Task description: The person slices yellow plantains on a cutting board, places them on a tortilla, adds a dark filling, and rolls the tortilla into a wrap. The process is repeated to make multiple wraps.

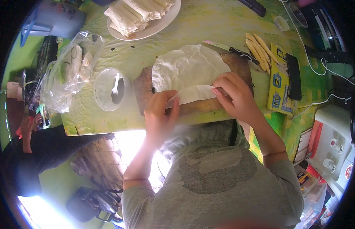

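A thin white flatbread sheet [185, 65] lies on a brown wooden cutting board [143, 87] in the middle of the table. Its near edge is folded over into a low roll [194, 93]. My left hand [160, 110] pinches the left end of that fold. My right hand [234, 95] presses its right end with the fingertips. Both hands rest at the board's near edge.
A white plate [162, 24] of finished rolls stands at the back. A knife [231, 49] lies behind the board, cut yellow sticks [257, 49] to its right. A clear round container with a spoon [110, 89] and a plastic bag [70, 72] sit left. A yellow box [278, 84] and dark phone [294, 76] lie right.
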